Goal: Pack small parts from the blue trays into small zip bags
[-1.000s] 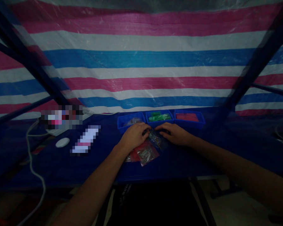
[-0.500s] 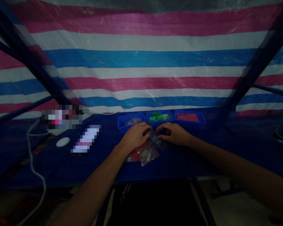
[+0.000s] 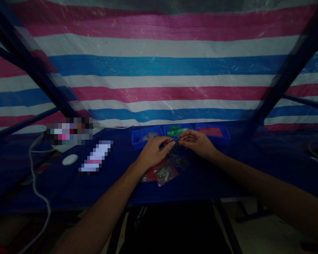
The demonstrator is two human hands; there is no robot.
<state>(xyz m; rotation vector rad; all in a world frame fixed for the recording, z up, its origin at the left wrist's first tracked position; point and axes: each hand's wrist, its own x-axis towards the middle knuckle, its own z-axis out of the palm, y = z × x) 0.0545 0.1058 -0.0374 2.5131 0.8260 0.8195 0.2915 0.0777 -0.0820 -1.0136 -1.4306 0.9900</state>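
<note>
My left hand (image 3: pixel 151 152) and my right hand (image 3: pixel 196 142) meet above the dark blue table (image 3: pixel 206 176), both pinching a small clear plastic bag (image 3: pixel 175 139) by its top edge. The bag hangs between the fingertips, a little above the tabletop. Under the hands lie a clear bag of small dark parts (image 3: pixel 179 160) and a red-tinted bag (image 3: pixel 163 173). Just behind the hands stand three blue bins: the left one (image 3: pixel 145 135) with pale contents, the middle one (image 3: pixel 178 131) with green pieces, the right one (image 3: pixel 213 132) with red contents.
A striped pink, white and blue tarp (image 3: pixel 159 70) hangs behind the table. Dark metal frame bars (image 3: pixel 29 70) slant at left and right. A white round object (image 3: pixel 70 159), a white cable (image 3: pixel 35 176) and blurred items lie at the left.
Both hands have risen from the bags on the table. They lifted one small clear bag, now pinched between them near the middle bin.
</note>
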